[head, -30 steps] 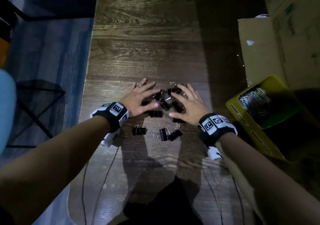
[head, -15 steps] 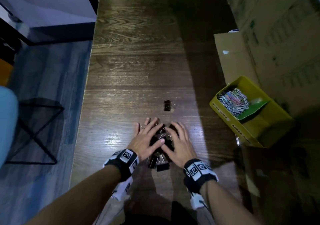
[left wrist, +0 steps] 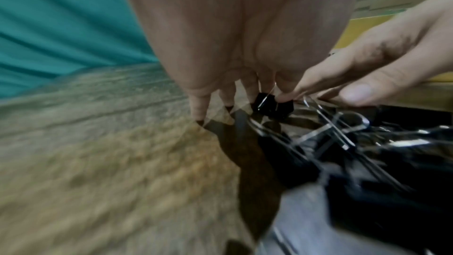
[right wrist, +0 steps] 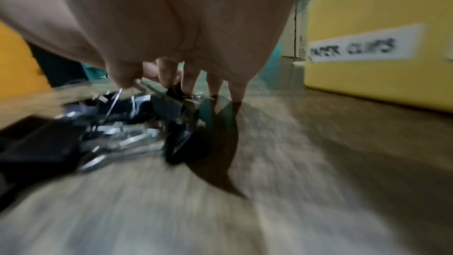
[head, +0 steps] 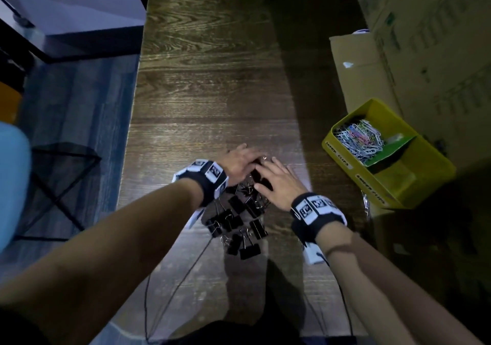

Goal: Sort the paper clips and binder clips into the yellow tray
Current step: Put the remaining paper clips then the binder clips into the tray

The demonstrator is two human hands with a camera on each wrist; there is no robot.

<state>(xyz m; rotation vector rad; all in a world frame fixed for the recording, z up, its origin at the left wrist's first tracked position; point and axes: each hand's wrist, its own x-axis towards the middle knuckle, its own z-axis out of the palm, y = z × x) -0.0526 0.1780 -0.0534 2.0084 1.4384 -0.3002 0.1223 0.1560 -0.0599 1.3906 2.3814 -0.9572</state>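
Observation:
Several black binder clips [head: 239,225] lie heaped on the dark wooden table [head: 207,78], between my wrists. Both hands meet at the heap's far end. My left hand [head: 240,160] has straight fingers [left wrist: 199,104] pointing down onto the table, touching one black binder clip [left wrist: 272,106]. My right hand [head: 276,181] also reaches down with straight fingers [right wrist: 236,88], against the same clip [right wrist: 175,94]. The yellow tray [head: 414,177] sits to the right, with coloured paper clips [head: 358,138] in its far compartment. Its near compartment looks shadowed.
Cardboard boxes [head: 425,38] stand behind and beside the tray. A green divider [head: 390,148] splits the tray, whose side carries a "PAPER CLIPS" label [right wrist: 363,47]. The table's left edge drops to blue flooring [head: 79,105]. Thin cables [head: 172,291] trail from my wrists.
Both hands have moved forward off the heap to the lone clip that lay farther out. The heap now lies uncovered by my wrists.

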